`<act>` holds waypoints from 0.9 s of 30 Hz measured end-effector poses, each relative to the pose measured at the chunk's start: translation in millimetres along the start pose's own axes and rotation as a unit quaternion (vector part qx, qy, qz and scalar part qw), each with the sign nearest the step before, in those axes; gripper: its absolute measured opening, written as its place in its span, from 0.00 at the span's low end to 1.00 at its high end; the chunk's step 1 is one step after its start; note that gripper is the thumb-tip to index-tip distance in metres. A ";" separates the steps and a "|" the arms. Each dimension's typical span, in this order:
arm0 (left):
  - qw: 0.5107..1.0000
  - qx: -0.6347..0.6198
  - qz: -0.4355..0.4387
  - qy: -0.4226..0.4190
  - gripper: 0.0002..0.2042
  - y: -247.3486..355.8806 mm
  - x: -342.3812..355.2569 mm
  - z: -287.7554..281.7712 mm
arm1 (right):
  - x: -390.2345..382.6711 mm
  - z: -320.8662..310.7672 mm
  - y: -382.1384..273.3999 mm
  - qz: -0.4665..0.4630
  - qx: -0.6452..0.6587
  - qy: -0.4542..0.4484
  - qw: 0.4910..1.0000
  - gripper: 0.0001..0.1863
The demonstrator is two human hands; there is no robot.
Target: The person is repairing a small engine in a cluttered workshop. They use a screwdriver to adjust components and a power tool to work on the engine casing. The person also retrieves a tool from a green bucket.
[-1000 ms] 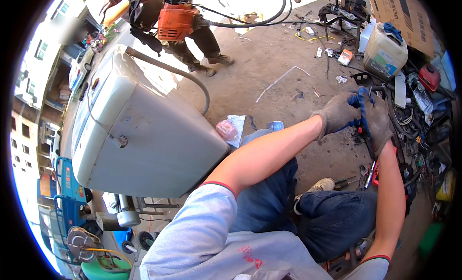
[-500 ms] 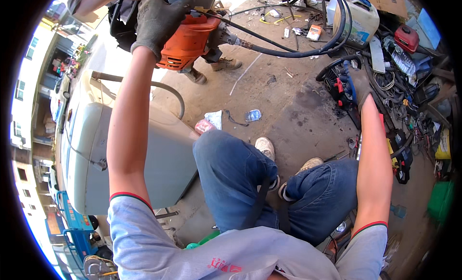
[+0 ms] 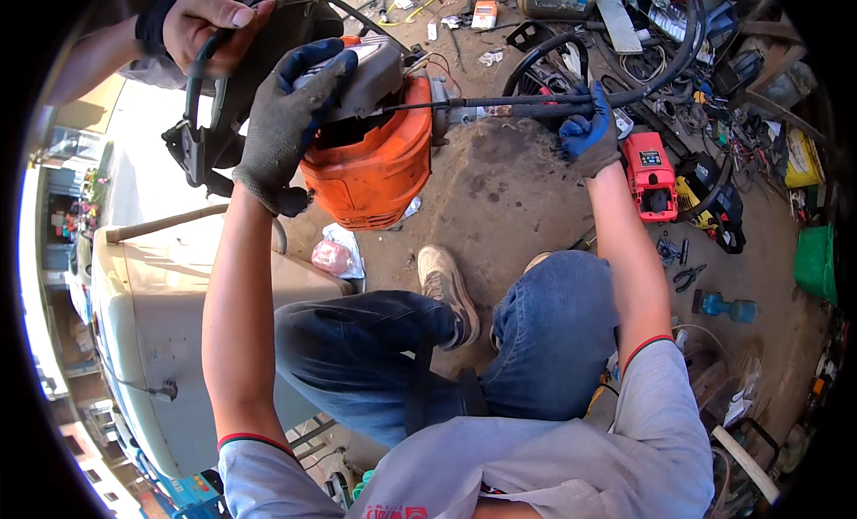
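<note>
My left hand (image 3: 290,117), in a grey and blue work glove, is closed on the grey top cover (image 3: 370,77) of an orange-cased engine (image 3: 370,180). The engine hangs in front of me, tilted. A long black hose-like shaft (image 3: 522,109) runs right from it. My gloved right hand (image 3: 591,142) curls its fingers round that shaft, beside a black looped handle (image 3: 522,66). At the upper left, another person's hand (image 3: 210,28) grips a black strap (image 3: 194,104) on the dark frame behind the engine.
A pale metal cabinet (image 3: 170,340) stands close on my left. To the right lie a red box-shaped device (image 3: 649,175), pliers (image 3: 689,278), a blue bottle (image 3: 725,307) and tangled cables. Beyond them is a green container (image 3: 814,262). A pink bag (image 3: 332,257) lies near my shoe.
The engine has come nearer and lower, with my left hand still on it. My right hand has moved from the blue and red tool at the right onto the shaft.
</note>
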State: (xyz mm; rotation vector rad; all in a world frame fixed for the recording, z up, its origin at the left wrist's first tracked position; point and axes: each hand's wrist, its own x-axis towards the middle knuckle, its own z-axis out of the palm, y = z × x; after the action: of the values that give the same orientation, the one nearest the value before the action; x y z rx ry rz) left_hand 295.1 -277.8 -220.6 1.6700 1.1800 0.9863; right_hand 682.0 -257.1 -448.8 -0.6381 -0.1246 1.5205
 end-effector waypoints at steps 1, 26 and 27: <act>1.000 -0.006 -0.020 0.021 0.23 -5.5 -6.4 11.1 | -6.4 -11.0 -3.0 -0.021 -0.023 0.048 0.998 0.19; 0.980 -0.111 -0.161 -0.026 0.22 -173.4 -91.3 172.4 | -122.9 -209.0 -45.7 -0.124 -0.107 0.203 0.965 0.17; 0.987 -0.102 -0.121 -0.017 0.22 -176.9 -90.4 173.8 | -125.4 -206.6 -42.9 -0.136 -0.123 0.231 0.956 0.18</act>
State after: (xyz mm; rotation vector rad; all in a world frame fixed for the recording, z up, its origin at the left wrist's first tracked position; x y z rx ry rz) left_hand 381.0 -362.7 -455.3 1.3421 1.1855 0.8899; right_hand 805.0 -436.6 -562.3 -1.1136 -0.0401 1.0671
